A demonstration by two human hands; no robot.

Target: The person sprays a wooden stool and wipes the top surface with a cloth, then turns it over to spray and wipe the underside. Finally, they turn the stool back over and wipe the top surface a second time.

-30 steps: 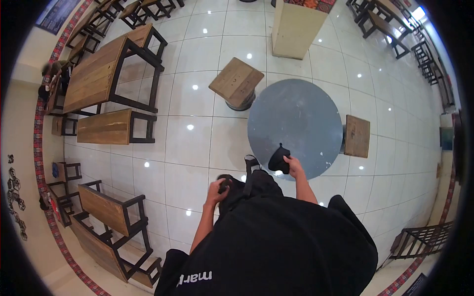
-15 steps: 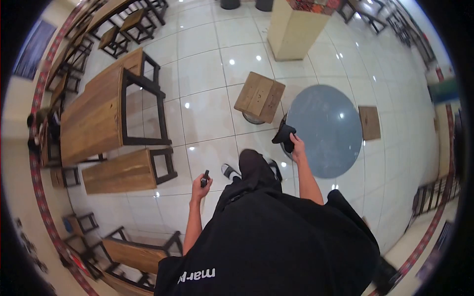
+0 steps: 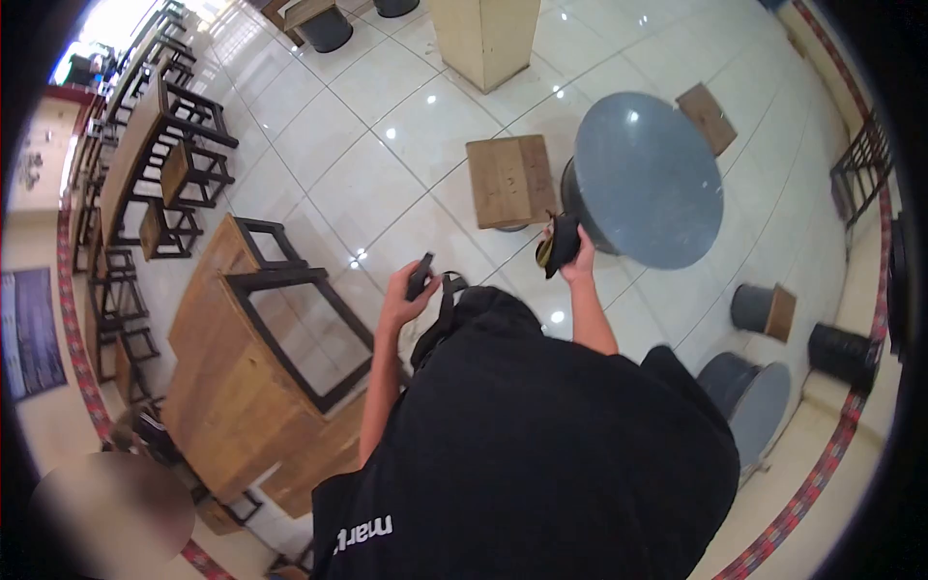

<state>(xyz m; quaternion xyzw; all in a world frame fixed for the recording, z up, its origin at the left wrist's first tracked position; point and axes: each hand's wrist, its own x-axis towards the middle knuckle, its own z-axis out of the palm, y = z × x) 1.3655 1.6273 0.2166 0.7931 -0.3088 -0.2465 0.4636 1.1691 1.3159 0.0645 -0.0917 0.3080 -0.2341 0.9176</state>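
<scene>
My left hand is closed around a small black handheld object, its exact kind too small to make out. To the right, my right hand grips a black pouch that shows a yellowish lining or edge on its left side. The pouch is held in front of the round grey table, near its left edge. Just beyond it stands a stool with a square wooden top. My hands are apart, one on each side of my black-clothed knees.
A long wooden table with dark legs stands at left. Wooden stools line the far left. A square pillar rises ahead. At right are a wood-topped stool, a tipped grey round table and a black box.
My view has turned, so the furniture appears shifted and rotated. My left hand has come up and inward with the black object. The pouch in my right hand has turned, showing its yellowish part.
</scene>
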